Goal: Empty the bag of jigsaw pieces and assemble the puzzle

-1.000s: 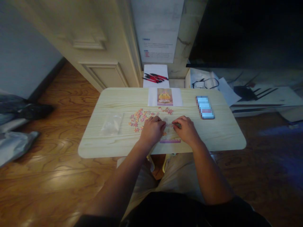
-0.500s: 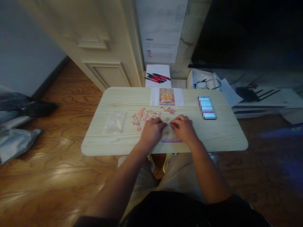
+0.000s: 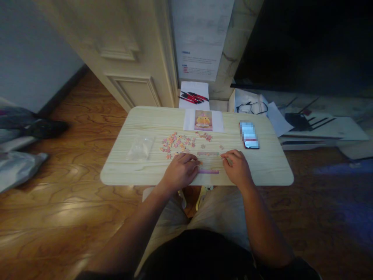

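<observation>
Both my hands rest near the front edge of a small pale wooden table [image 3: 268, 171]. My left hand [image 3: 179, 172] lies with curled fingers at the left end of a partly built jigsaw [image 3: 208, 162] with a purple bottom strip. My right hand [image 3: 237, 166] sits at the jigsaw's right side, fingers bent and pinched together; what they hold is too small to make out. A heap of loose pink and orange pieces [image 3: 176, 143] lies just beyond my left hand. A reference picture [image 3: 203, 119] of a yellow figure lies at the table's far edge.
A clear plastic bag [image 3: 140, 147] lies at the left of the table, a phone [image 3: 249, 135] at the right. Beyond the table are red and black pens [image 3: 194, 97] on paper, glasses [image 3: 252, 105], a door and a dark screen. Bags lie on the wooden floor at left.
My hands have drawn apart and back towards me, uncovering the middle of the jigsaw. The view has shifted slightly.
</observation>
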`<act>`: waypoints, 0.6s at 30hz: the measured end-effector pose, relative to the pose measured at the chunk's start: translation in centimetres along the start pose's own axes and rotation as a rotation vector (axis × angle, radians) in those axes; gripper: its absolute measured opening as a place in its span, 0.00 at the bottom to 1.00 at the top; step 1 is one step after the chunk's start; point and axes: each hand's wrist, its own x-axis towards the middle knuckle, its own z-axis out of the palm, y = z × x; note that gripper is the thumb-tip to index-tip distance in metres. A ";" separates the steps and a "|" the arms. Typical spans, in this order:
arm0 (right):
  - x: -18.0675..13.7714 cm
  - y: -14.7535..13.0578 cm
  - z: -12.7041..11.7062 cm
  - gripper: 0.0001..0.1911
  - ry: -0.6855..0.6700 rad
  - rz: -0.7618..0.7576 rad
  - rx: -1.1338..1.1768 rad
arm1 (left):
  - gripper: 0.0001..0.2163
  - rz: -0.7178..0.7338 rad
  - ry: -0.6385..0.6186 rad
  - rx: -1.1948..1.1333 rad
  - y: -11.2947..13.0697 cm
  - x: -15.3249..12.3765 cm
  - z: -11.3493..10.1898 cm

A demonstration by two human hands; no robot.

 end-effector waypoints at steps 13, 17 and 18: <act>-4.5 -3.7 1.7 0.13 -0.139 -0.085 -0.043 | 0.11 0.156 -0.025 -0.020 1.5 -1.6 2.2; -4.1 -3.7 1.3 0.11 -0.146 -0.091 -0.050 | 0.14 0.142 0.014 -0.020 1.4 -1.7 2.3; -3.9 -3.6 1.2 0.11 -0.143 -0.094 -0.045 | 0.16 0.122 0.016 -0.025 1.5 -1.7 2.3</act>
